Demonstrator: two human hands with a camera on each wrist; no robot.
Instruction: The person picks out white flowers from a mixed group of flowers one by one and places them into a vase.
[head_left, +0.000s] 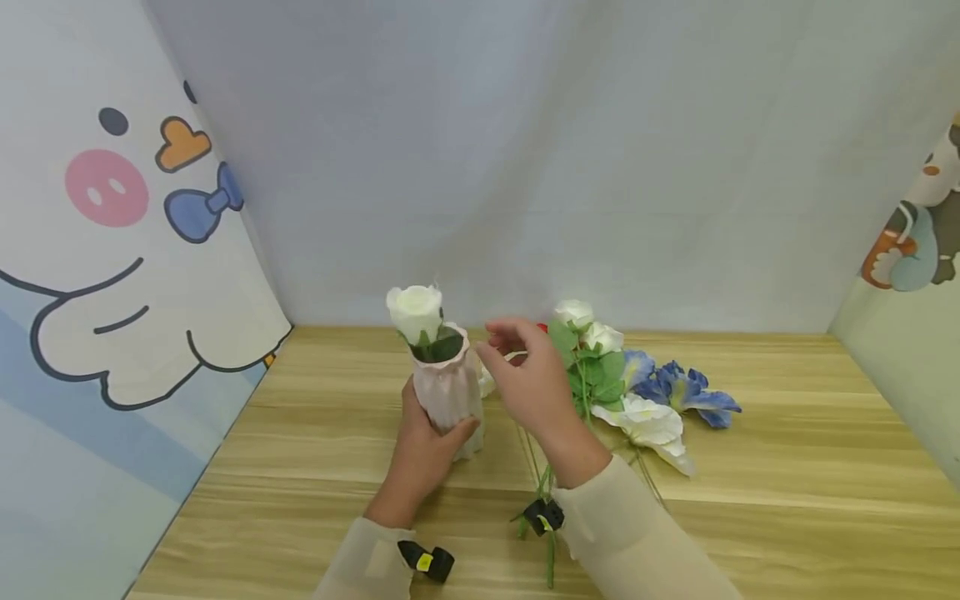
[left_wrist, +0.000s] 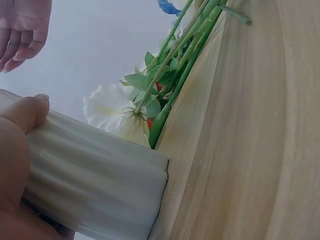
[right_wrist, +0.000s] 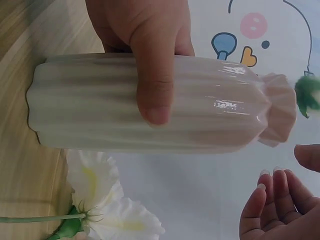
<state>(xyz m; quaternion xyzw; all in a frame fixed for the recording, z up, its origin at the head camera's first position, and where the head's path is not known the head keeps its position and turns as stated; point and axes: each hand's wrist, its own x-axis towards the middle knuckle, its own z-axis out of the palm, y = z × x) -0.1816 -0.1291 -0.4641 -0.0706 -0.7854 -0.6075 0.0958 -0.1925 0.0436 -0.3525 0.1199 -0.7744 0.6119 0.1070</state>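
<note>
A pale pink fluted vase (head_left: 447, 396) stands on the table, and a white rose (head_left: 416, 312) with green leaves rises from its ruffled mouth. My left hand (head_left: 423, 454) grips the vase around its body, thumb across the near side in the right wrist view. To the right of the vase's rim is my right hand (head_left: 532, 379), its fingers loosely bent and apart from the thumb, with nothing between them. In the right wrist view the right hand's fingers (right_wrist: 282, 200) are a little away from the vase mouth. The rose's stem is hidden inside the vase.
Right of the vase lie several flowers: white roses (head_left: 602, 337), a white ruffled bloom (head_left: 648, 425) and blue flowers (head_left: 686, 390). Their green stems (head_left: 551, 542) reach toward the near edge of the wooden table (head_left: 300, 500). A pale curtain (head_left: 570, 167) hangs behind.
</note>
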